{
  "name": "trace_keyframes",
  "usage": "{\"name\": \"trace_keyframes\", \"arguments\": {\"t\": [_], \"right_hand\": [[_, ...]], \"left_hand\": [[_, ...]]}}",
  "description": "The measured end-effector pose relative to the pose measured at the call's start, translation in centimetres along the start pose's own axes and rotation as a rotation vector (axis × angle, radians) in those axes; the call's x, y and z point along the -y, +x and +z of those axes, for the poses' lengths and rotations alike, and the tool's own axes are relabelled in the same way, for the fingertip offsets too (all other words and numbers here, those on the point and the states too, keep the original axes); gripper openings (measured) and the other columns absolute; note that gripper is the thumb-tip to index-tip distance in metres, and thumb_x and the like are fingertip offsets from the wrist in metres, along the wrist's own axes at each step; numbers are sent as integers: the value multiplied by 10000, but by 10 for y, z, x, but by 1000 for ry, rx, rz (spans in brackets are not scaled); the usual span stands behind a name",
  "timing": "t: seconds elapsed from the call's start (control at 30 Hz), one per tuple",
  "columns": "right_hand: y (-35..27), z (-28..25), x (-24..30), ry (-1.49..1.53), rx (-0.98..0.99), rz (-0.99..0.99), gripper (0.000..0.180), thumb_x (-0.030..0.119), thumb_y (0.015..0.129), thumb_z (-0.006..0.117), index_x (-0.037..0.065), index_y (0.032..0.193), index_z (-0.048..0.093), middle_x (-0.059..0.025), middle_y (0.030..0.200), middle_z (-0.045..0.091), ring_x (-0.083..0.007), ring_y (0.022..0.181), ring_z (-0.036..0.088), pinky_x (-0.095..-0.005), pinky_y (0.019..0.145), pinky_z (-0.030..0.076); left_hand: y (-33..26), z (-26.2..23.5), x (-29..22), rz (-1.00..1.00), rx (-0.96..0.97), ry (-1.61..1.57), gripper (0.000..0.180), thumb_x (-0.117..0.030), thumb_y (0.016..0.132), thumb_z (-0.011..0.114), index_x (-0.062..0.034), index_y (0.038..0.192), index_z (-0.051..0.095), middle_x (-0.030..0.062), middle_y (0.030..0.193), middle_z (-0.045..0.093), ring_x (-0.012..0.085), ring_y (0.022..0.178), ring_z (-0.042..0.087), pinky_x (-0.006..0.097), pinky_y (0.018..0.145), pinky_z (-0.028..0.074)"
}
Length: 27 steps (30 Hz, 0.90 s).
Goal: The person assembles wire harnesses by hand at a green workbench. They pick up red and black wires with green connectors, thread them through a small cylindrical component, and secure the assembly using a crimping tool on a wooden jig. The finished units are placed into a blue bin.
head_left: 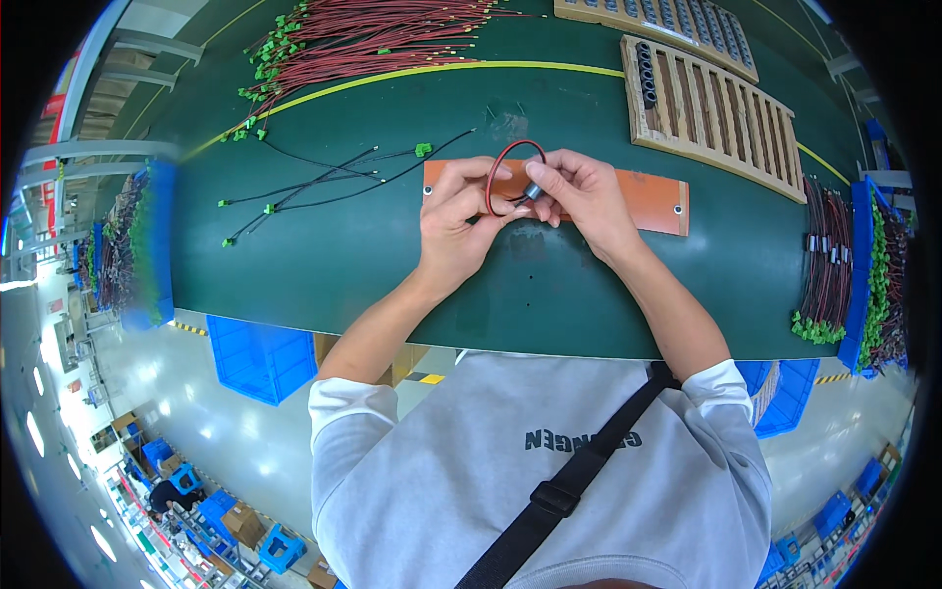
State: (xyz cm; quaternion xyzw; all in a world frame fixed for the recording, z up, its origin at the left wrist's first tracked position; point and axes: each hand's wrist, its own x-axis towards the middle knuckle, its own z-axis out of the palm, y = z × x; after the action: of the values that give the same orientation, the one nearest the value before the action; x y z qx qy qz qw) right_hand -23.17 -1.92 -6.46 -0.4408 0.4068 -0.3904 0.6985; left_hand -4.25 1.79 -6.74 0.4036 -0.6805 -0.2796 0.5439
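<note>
Above the counter (pixel 579 319), inward of its near edge, the right hand (pixel 587 191) grips a grey cylinder (pixel 533 190); the left hand (pixel 456 216) pinches a red wire (pixel 515 144). Advisably, steady the cylinder, avoid kinking. Red leads (pixel 378 41) lie toward the far edge.

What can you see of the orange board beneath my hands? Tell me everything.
The orange board is a long, flat, rectangular strip, its material unclear. It lies on the green table, slanting slightly down toward the right of the view, with a round, metallic-looking fastener near its right end. Your left hand and right hand hide parts of it; whether they touch it can't be told.
</note>
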Motion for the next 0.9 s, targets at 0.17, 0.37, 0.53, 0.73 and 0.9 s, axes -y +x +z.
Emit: {"name": "trace_keyframes", "arguments": {"t": [0.17, 0.37, 0.53, 0.73, 0.9], "right_hand": [[-4, 6, -6, 100, -52, -125, 232, 181, 1023, 684, -23, 1133, 687, -23, 805, 672, -60, 621, 581, -205, 532, 443], [-12, -1, -9, -28, -51, -159, 215, 127, 1013, 688, -12, 1177, 682, -48, 848, 704, -72, 658, 637, -225, 533, 472], [-23, 2, 5, -423, -122, -344, 164, 101, 1010, 665, -9, 1131, 673, -77, 891, 736, -128, 707, 706, -285, 582, 549], [-28, -17, 18, -859, -278, -727, 100, 46, 990, 644, 6, 1075, 677, -109, 1161, 703, -181, 864, 708, -286, 684, 558], [-40, -60, 14, -489, -160, -614, 105, 54, 1000, 639, 5, 1076, 692, -119, 1237, 653, -193, 1122, 620, -300, 928, 500]], "left_hand": [[3, 17, 6, 9, -37, -117, 158, 88, 784, 828, 8, 868, 721, 127, 1221, 632, 249, 1095, 694, 386, 966, 620], [-1, 20, 9, -56, -44, -162, 144, 108, 810, 799, 43, 875, 688, 145, 1215, 629, 266, 1158, 681, 394, 993, 617], [-5, 22, 9, -182, 45, -149, 151, 75, 867, 772, 42, 976, 672, 138, 1288, 642, 238, 1147, 687, 329, 926, 608], [3, 24, 0, -242, 186, 95, 315, -78, 961, 726, 34, 1255, 696, 148, 1169, 752, 201, 1042, 729, 336, 949, 569], [29, 12, -4, -307, 371, -45, 248, -165, 1012, 668, 36, 1137, 742, 143, 1156, 757, 210, 1022, 730, 340, 926, 572]]}}
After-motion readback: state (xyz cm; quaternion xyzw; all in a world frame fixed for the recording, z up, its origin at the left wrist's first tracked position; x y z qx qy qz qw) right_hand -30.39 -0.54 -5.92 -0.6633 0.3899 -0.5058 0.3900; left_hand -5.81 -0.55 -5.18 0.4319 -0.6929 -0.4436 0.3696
